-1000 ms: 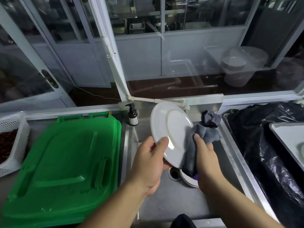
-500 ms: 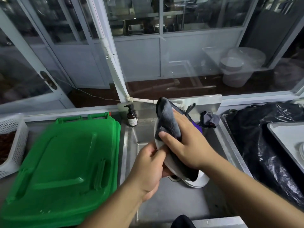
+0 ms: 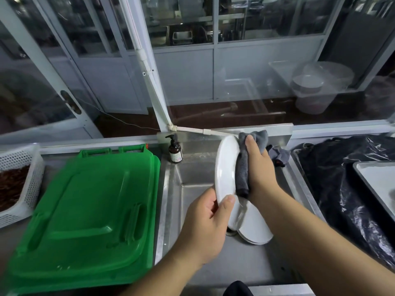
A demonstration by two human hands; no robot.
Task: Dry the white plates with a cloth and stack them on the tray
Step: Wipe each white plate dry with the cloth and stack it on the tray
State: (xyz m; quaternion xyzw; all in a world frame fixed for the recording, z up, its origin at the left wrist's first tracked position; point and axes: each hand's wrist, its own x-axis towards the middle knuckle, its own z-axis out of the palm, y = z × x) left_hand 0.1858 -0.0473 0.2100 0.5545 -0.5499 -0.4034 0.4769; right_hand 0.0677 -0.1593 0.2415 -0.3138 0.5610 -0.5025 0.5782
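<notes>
Over the steel sink (image 3: 192,176), from nine toward three o'clock, the left hand (image 3: 205,223) pinches the glossy white plate (image 3: 224,167) by its lower rim, held on edge, while the right hand (image 3: 259,169) curls its fingers (image 3: 249,144) round a fuzzy grey cloth (image 3: 242,174) pressed to the plate's far face.

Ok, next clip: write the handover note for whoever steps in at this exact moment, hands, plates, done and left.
Left hand grips the lower rim of a white plate, held on edge over the sink.
Right hand presses a grey cloth against the plate's far face.
More white plates lie in the sink below.
Tray sits at the right edge, on black plastic.
Done: wiping under way.
Left: finish this plate, stack it on the tray, then dry the others.
</notes>
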